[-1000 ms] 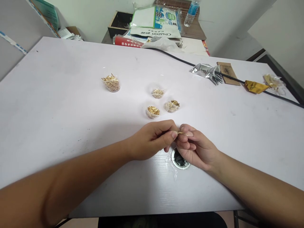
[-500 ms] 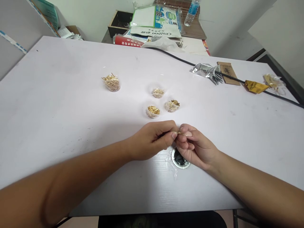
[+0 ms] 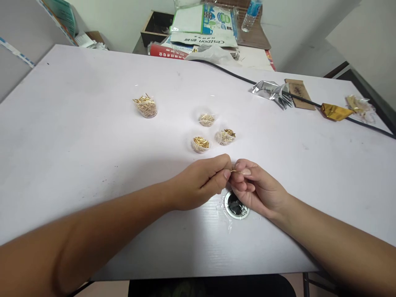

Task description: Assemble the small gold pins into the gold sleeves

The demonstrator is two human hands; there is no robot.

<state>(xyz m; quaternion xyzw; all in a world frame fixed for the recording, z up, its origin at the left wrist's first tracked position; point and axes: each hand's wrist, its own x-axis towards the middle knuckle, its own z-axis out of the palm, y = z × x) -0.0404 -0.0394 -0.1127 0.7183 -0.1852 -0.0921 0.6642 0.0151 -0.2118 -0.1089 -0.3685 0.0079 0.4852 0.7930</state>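
Note:
My left hand and my right hand meet over the near middle of the table, both closed in a pinch. Between their fingertips shows a thin gold-coloured pin, one end in each hand; most of it is hidden by the fingers. Just beyond the hands stand three small clear cups of tiny gold-coloured metal pieces: a near cup, a right cup and a far cup. Farther left, a bag-like clear container holds longer gold-coloured pins.
Below my right hand, a round black cable hole with a silver rim is set in the white table. A black cable crosses the far right, near silver foil, cardboard and gold foil. A water bottle lies beyond.
The view has shifted slightly. Both hands keep their pinch in nearly the same place, and the cups have not moved.

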